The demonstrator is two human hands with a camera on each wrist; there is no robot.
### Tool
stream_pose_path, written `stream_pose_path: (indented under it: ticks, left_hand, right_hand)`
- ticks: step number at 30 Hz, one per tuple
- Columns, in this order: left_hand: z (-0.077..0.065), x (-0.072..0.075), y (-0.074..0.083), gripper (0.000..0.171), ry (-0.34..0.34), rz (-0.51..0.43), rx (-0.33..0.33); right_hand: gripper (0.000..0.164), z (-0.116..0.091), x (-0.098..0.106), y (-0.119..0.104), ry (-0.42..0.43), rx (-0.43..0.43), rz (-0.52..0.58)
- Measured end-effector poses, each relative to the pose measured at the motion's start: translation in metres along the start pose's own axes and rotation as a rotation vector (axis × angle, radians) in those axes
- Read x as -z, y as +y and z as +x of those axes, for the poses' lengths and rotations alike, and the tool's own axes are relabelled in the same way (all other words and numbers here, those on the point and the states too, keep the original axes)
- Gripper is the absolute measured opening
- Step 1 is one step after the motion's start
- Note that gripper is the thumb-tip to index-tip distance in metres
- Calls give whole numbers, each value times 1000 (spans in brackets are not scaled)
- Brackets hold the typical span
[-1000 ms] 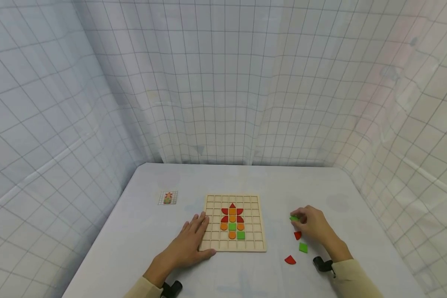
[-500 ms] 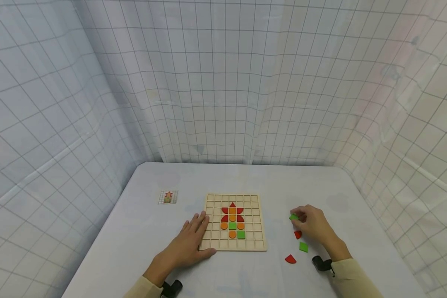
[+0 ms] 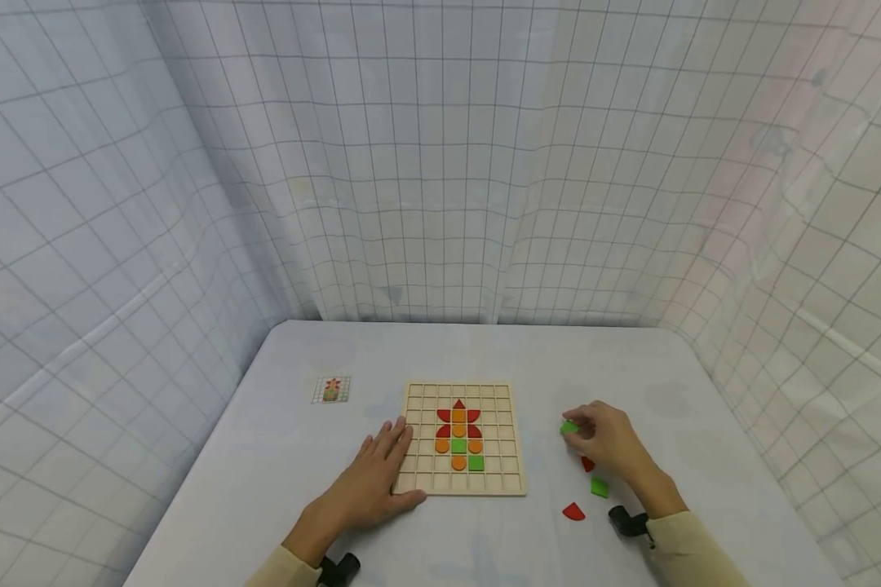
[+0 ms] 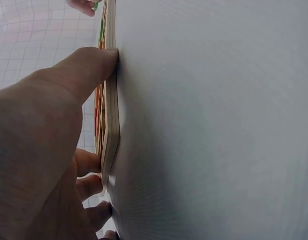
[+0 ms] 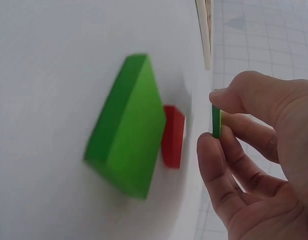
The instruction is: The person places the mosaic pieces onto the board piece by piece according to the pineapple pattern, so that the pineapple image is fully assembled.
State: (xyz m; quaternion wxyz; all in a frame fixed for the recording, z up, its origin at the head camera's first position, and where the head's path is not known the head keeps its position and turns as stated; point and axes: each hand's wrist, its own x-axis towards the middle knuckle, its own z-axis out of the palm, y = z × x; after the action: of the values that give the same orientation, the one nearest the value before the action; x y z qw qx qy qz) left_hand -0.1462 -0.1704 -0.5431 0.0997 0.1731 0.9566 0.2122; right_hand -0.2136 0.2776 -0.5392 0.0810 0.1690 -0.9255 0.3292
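My left hand rests with spread fingers on the left edge of a wooden grid board; its thumb lies at the board's near edge. Red, orange and green pieces form a figure on the board, with a red triangle at the top and a green square low on the right. To the right of the board, my right hand pinches a green tile between thumb and fingers. Beneath that hand, a red piece and another green tile lie on the table.
A red quarter-circle piece lies nearer the front, right of the board. Back left on the white table is a small pattern card with a similar figure. Grid-patterned white curtains enclose the back and sides.
My right hand has moved slightly left with the green tile, partly covering the red piece below it. The left hand has stayed on the board.
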Motion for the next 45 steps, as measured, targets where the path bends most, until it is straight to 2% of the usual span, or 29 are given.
stream_pose_path:
  ticks: [5,9,19,35,45]
  left_hand:
    - [-1,1,1,115,-8,9,6]
    - [-1,2,2,115,-5,13,-2]
    - [0,1,1,116,-6,15,3]
    - [-1,3,0,115,11,6,-32]
    - [0,3,-1,114,17,15,-40]
  right_hand:
    - [27,3,-7,-10,28,66,21]
    - [28,5,-13,-19,13,96,46]
    - [24,11,-33,-45,-82,191,107]
    - [14,19,-67,-94,-230,256,202]
    - [7,26,-92,-115,-246,368,149]
